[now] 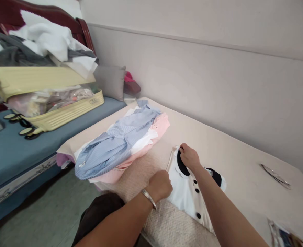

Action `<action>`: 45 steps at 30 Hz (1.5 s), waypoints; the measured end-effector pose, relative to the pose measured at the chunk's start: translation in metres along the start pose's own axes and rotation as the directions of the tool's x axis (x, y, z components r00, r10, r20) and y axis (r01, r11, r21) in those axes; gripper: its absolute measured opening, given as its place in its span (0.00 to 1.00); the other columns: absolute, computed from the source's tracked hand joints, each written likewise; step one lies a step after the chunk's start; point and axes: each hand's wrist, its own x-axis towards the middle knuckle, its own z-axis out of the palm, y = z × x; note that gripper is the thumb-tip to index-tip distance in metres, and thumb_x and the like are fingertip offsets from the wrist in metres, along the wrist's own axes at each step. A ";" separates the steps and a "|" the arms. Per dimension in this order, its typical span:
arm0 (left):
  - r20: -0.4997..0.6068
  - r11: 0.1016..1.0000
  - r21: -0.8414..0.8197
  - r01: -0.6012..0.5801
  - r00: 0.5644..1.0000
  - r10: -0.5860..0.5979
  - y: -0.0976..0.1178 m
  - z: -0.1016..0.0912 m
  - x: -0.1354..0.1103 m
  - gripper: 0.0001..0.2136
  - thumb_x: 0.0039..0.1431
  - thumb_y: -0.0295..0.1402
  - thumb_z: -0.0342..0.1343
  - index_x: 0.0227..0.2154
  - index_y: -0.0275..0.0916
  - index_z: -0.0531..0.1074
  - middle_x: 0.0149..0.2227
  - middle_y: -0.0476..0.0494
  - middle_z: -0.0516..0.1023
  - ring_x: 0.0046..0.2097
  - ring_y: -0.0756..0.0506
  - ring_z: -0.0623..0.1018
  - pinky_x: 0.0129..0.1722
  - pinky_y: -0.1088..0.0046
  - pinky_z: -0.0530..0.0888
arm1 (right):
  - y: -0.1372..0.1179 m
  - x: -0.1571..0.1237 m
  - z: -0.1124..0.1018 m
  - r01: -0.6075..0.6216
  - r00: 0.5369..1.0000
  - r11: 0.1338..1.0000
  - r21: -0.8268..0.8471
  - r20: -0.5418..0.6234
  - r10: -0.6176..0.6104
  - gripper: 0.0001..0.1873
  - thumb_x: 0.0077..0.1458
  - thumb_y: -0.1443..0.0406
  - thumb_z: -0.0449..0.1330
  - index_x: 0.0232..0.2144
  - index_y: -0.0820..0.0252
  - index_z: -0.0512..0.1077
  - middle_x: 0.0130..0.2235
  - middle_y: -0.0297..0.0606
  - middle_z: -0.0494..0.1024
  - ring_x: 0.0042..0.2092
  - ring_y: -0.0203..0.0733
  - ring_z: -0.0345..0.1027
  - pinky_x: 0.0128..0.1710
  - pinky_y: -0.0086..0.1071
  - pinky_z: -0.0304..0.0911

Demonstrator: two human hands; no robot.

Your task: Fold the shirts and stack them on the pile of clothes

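A white shirt with black trim and black round buttons lies on the pale table cover in front of me. My left hand, a silver bracelet on its wrist, is closed on the shirt's left edge. Higher up, my right hand pinches the top edge beside the black trim, and its forearm crosses over part of the shirt. To the left lies a pile of clothes with a blue striped garment on top and pink and white ones beneath.
Eyeglasses lie on the right side of the surface by the wall. A yellow suitcase stands partly open on the blue bed, fabric heaped on it. A grey cushion leans behind. A shiny packet sits at lower right.
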 end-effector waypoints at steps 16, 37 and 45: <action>-0.031 0.974 0.225 -0.011 0.999 0.018 0.003 -0.016 -0.004 0.17 0.63 0.33 0.57 0.51 0.31 0.72 0.52 0.25 0.77 0.55 0.33 0.78 0.51 0.62 0.72 | -0.027 -0.067 0.006 0.197 0.956 0.978 -0.066 -0.208 -0.207 0.17 0.69 0.64 0.45 0.54 0.59 0.68 0.57 0.49 0.74 0.58 0.52 0.63 0.62 0.47 0.48; -0.226 0.926 0.352 0.139 0.972 -0.060 0.000 -0.028 0.028 0.15 0.65 0.42 0.49 0.35 0.37 0.76 0.38 0.31 0.81 0.42 0.36 0.80 0.35 0.66 0.67 | 0.101 -0.236 0.029 -0.122 0.966 0.986 0.114 -0.215 0.144 0.25 0.68 0.52 0.44 0.57 0.60 0.63 0.52 0.55 0.74 0.53 0.61 0.69 0.46 0.52 0.68; -0.221 0.932 0.347 0.103 0.975 -0.025 -0.001 -0.005 0.043 0.09 0.59 0.40 0.58 0.29 0.40 0.73 0.37 0.42 0.81 0.39 0.42 0.78 0.33 0.70 0.63 | 0.107 -0.228 0.007 -0.363 0.910 0.887 0.287 -0.097 0.404 0.22 0.64 0.54 0.50 0.53 0.61 0.63 0.50 0.54 0.76 0.46 0.55 0.74 0.42 0.43 0.67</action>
